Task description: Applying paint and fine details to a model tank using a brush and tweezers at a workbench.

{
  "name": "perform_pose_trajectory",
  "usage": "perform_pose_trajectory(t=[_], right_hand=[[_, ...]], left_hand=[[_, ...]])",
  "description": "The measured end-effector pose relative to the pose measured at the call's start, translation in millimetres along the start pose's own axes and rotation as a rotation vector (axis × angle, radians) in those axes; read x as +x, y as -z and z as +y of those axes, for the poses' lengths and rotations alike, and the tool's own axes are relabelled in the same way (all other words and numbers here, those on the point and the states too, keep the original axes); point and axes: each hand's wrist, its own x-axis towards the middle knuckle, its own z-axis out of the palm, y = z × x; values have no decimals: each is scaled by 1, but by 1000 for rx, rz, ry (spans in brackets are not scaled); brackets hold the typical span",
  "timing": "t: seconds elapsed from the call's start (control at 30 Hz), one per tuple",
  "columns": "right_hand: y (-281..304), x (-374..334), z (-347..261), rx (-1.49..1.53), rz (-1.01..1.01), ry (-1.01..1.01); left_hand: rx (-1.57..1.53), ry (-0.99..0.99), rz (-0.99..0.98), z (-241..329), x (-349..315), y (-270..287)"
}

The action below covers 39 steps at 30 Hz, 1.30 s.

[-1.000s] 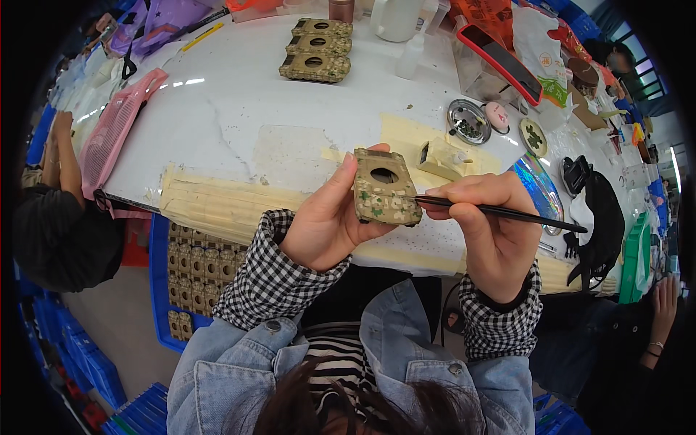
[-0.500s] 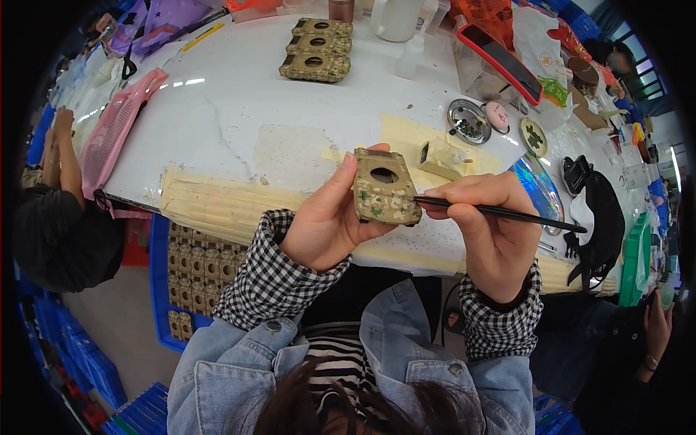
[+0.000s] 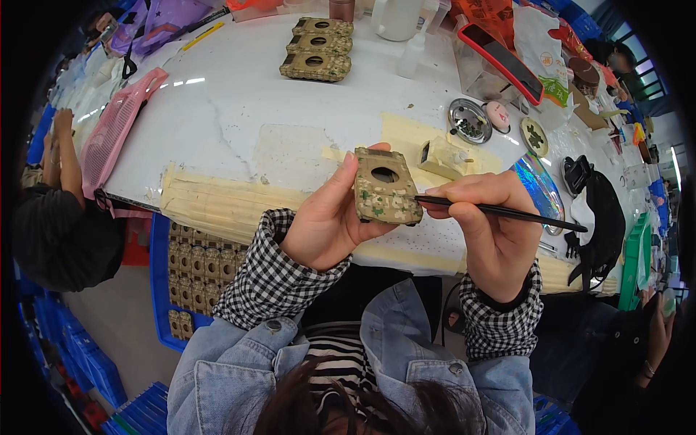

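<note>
My left hand (image 3: 324, 221) grips a camouflage-patterned model tank hull (image 3: 387, 200) by its left side, with fingers behind and below it. A round hole opens in the hull's upper face. Between the thumb and fingers of my right hand (image 3: 494, 225) is a slim black brush (image 3: 518, 213), held almost level. Its tip meets the hull's right edge; whether it touches the surface cannot be made out. Just beyond the hull, a small cream block (image 3: 442, 159) sits on yellowish tape. Three similar hulls (image 3: 317, 49) stand in a stack-like row at the table's far side.
Below the table's left edge, a blue tray (image 3: 158, 274) holds several more hulls. At right lie a round metal dish (image 3: 470, 122), a red-cased phone (image 3: 500, 64) and a black bag (image 3: 603, 214). A pink mesh pouch (image 3: 119, 134) lies left, near another person's arm (image 3: 67, 156).
The hull has shifted very slightly in my left hand's grip. The brush stays at its right edge, and both hands are nearly where they were.
</note>
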Motion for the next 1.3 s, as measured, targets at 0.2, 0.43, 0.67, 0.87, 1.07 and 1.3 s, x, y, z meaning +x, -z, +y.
perform_pose_trajectory(t=[0.2,0.43,0.67,0.87,1.07,1.3], right_hand=[[1,0,3,-7,-11,27],[1,-1,3,106,-14,20],[1,-1,4,68,-16,36],[1,-2,3,46,-14,27],[0,-1,3,29,-9,28],[1,-1,2,39,-13,-9]], left_hand=[[-8,-11,16,-1,0,-1],[11,3,27,1,0,-4],[-32,-5,10,-1,1,0],[-34,3,18,0,0,-2],[-24,-10,20,-1,1,-1],[-33,-6,-2,0,-1,0]])
